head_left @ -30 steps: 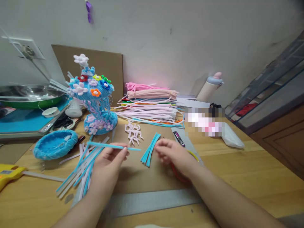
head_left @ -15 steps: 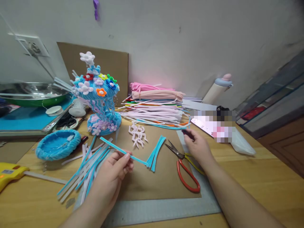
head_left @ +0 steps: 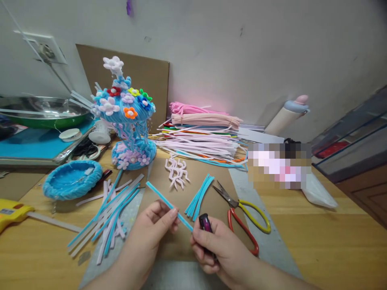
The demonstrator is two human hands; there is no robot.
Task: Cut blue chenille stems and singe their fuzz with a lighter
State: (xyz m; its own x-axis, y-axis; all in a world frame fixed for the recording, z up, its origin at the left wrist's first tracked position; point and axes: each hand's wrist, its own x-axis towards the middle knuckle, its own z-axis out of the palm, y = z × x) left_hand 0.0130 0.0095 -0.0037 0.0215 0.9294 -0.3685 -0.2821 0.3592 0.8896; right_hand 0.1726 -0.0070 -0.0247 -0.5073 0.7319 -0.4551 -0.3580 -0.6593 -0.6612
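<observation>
Your left grip (head_left: pixel 155 225) is closed to a pinch, thumb against fingers, and has hold of a single blue fuzzy strip (head_left: pixel 160 196) near its middle. The strip slants: one end points up and away to the left of that grip, the other comes down to the fingertips of your right grip (head_left: pixel 219 241). Your right grip is curled around a small dark tool with a purple panel (head_left: pixel 206 223), its end poking up above the thumb; you cannot tell from here whether those fingers also pinch the strip.

Just beyond and between your two grips, a bundle of short blue strips (head_left: pixel 199 197) lies on a cardboard sheet (head_left: pixel 177 250). Farther ahead of the left grip sit pale curled pieces (head_left: pixel 176 176). Scissors (head_left: pixel 232 202) with one red and one yellow handle lie open, just ahead and to the right of your right grip. To the left of your left grip, loose blue and pale strips (head_left: pixel 105 217) are strewn across the surface (head_left: pixel 302 233), and beyond them stands a blue flowered model (head_left: pixel 125 114).
</observation>
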